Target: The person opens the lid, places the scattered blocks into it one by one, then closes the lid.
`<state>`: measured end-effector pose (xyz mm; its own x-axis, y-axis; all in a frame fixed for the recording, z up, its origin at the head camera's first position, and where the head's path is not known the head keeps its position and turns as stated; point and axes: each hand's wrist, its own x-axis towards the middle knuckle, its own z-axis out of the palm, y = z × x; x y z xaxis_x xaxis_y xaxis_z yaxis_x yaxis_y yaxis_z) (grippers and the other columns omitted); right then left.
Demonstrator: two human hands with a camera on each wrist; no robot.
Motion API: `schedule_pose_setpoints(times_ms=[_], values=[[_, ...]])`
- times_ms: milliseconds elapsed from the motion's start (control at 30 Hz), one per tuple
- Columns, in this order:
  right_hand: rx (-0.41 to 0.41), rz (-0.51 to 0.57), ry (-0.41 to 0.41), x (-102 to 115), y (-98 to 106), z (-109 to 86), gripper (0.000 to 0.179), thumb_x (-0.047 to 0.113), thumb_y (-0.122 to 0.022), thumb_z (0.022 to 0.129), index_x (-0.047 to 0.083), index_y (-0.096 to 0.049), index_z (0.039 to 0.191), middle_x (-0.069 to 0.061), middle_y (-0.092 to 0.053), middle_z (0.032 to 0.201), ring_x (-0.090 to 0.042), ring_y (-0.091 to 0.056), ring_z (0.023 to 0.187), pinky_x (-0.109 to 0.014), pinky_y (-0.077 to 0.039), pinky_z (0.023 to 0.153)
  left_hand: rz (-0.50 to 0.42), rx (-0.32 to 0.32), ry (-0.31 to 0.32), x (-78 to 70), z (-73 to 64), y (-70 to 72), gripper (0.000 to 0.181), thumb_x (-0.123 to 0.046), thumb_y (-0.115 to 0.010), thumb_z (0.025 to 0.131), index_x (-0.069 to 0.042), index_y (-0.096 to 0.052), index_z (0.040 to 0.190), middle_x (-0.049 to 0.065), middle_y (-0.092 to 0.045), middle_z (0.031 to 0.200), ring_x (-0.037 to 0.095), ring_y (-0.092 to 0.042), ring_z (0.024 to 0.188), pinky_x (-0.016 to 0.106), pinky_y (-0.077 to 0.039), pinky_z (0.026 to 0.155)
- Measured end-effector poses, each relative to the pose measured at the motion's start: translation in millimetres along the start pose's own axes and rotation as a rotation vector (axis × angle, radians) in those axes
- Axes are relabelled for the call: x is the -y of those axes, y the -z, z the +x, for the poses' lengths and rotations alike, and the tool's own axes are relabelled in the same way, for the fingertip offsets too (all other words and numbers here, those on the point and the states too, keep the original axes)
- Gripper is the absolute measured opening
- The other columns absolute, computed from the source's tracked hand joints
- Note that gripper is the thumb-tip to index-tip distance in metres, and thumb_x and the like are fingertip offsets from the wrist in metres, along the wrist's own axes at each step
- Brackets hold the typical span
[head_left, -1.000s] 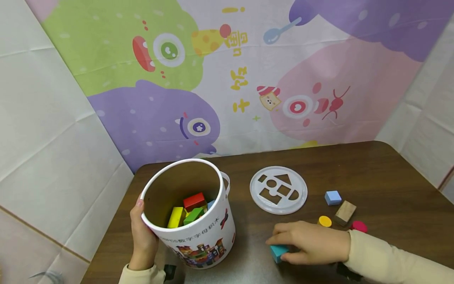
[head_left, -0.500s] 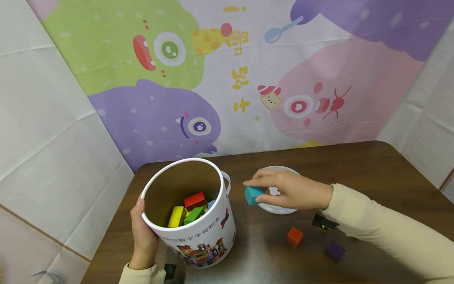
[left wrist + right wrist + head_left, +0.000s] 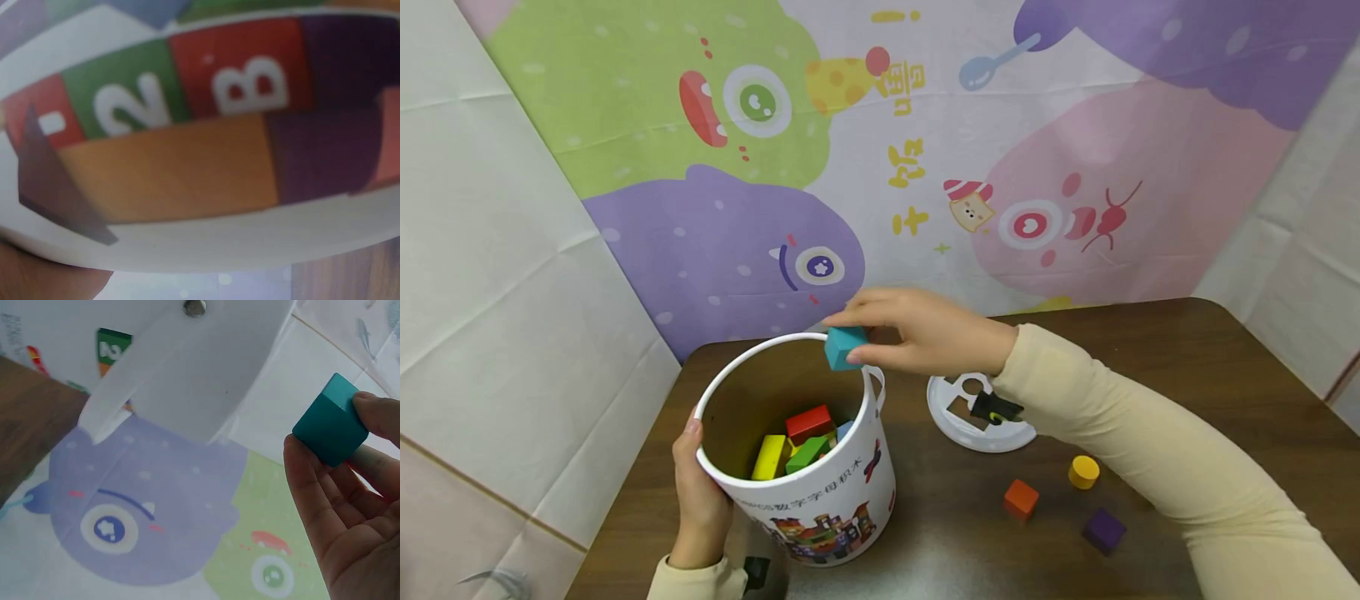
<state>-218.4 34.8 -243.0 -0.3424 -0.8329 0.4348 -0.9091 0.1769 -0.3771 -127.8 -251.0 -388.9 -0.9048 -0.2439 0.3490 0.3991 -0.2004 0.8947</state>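
A white bucket [image 3: 842, 492] with printed sides stands on the brown table [image 3: 1150, 367]; red, yellow and green blocks lie inside. My left hand [image 3: 698, 492] grips the bucket's near-left rim. My right hand [image 3: 917, 333] pinches a teal cube [image 3: 844, 347] between thumb and fingers, just above the bucket's far right rim. In the right wrist view the teal cube [image 3: 330, 419] sits at the fingertips beside the bucket's white wall [image 3: 206, 369]. The left wrist view shows only the bucket's printed side [image 3: 187, 150] up close.
A white shape-sorter lid [image 3: 955, 417] lies right of the bucket, partly under my forearm. An orange cube [image 3: 1021, 499], a yellow disc [image 3: 1083, 472] and a purple cube [image 3: 1103, 531] lie on the table in front. A cartoon backdrop stands behind.
My right hand lifted the teal cube from the table's front, carried it left and up over the lid, and now holds it above the bucket's rim. The left hand stayed put.
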Motion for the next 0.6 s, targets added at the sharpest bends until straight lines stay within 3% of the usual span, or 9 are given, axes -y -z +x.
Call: schedule_pose_setpoints(times_ms=[167,333,600], values=[[0.057,-0.017,-0.016,1,-17,26.3,0.04,0.022,-0.066,0.094,0.005,-0.062,0.13,-0.005,-0.064,0.108,-0.011,-0.057,0.087,-0.02,-0.05,0.08,0.033,-0.044,0.047,-18.0,-5.0,-15.7,0.05,-0.037,-0.022,0.101,-0.019,-0.048,0.139,-0.004,-0.056,0.128,0.013,-0.052,0.119,0.029,-0.043,0.1],[0.161,-0.028,-0.05,3,-37,42.9,0.042,0.025,-0.065,0.095,0.005,-0.061,0.132,-0.006,-0.064,0.112,-0.011,-0.059,0.09,-0.016,-0.05,0.083,0.06,-0.069,0.07,-19.5,-5.3,-17.9,0.05,-0.038,-0.021,0.102,-0.019,-0.047,0.14,-0.005,-0.056,0.128,0.013,-0.051,0.12,0.028,-0.042,0.1],[0.347,-0.148,-0.107,4,-60,63.8,0.046,0.033,-0.06,0.097,0.01,-0.058,0.136,-0.002,-0.065,0.122,-0.011,-0.058,0.095,-0.018,-0.045,0.083,0.057,-0.089,0.078,-20.1,-5.8,-18.0,0.05,-0.038,-0.021,0.102,-0.02,-0.048,0.139,-0.006,-0.056,0.128,0.012,-0.051,0.119,0.027,-0.042,0.099]])
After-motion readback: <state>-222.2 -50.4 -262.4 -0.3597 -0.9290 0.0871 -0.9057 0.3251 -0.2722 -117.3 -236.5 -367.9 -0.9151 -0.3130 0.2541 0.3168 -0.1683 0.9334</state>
